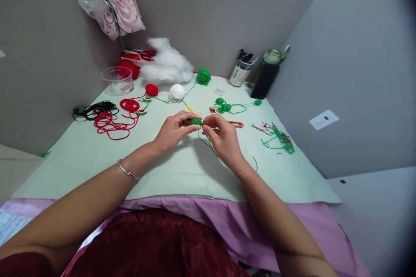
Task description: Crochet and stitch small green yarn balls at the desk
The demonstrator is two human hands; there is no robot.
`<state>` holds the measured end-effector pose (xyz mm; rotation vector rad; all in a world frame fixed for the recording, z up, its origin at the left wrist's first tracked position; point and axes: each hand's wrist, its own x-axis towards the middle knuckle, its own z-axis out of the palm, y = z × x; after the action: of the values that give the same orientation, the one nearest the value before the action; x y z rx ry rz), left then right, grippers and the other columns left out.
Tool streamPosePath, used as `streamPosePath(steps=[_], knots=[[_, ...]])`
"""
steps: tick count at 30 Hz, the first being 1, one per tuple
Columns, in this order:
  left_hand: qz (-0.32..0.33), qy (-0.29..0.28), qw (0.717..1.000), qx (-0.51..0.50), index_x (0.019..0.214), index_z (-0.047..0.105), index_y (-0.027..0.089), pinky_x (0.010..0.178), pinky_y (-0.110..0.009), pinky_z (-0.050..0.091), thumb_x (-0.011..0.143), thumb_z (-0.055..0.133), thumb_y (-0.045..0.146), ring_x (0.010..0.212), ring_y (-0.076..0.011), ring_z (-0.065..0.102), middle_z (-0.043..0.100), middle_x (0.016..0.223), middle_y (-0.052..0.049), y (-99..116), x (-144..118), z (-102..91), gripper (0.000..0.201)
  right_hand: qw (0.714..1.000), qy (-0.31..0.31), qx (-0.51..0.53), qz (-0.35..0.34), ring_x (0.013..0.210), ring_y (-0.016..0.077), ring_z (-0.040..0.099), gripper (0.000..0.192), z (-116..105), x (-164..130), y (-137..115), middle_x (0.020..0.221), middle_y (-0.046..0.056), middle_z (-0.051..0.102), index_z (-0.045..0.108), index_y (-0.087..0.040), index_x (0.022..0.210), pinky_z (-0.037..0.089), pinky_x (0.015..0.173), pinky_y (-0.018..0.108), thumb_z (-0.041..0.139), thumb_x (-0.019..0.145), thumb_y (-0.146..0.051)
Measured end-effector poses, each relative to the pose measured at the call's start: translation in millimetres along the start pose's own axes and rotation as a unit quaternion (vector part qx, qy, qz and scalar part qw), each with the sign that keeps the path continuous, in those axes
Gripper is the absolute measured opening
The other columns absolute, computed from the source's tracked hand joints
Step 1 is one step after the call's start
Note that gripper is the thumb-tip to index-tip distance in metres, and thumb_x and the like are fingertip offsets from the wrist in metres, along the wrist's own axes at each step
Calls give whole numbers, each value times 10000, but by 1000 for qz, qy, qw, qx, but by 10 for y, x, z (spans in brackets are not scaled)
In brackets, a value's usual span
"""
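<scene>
A small green crocheted piece (196, 121) is gripped between the thumb and fingers of my left hand (175, 129), over the middle of the table. My right hand (221, 132) pinches close against the piece's right end; what sits between its fingertips is too small to make out. A thin black thread (204, 142) hangs below the two hands and trails rightward under my right wrist. Just behind my hands lies a crochet hook with a yellow handle (190, 108). An orange tool (236, 124), partly hidden, rests beside my right hand.
White stuffing (167, 67), a clear plastic tub (117, 81) and balls of red (151, 90), white (177, 91) and green yarn (203, 76) stand toward the back. Loose red yarn (112, 124) lies left, green scraps (279, 138) right. A pen cup (239, 73) and dark bottle (265, 78) stand back right.
</scene>
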<state>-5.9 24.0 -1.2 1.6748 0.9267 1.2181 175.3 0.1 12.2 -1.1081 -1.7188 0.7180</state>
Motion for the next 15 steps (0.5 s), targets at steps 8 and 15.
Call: streamPosePath(steps=[8,15], knots=[[39,-27,993,110,988,760,224,838,-323,495,845,708,297,946,-204,637,678,986,-47,-100,-48,-3,169,921,-31,-352,-163,814,179,635,212,93,-44,-22,896,72,689,666,-193,972,421,630,264,468,981,-119],[52,-36,986,155,1053,745,201,794,-313,513,825,717,247,900,-190,615,613,974,-48,-97,-6,-63,234,993,32,71,-91,612,107,638,140,-427,-68,-749,811,-2,679,593,-238,989,509,576,235,485,1040,-310]])
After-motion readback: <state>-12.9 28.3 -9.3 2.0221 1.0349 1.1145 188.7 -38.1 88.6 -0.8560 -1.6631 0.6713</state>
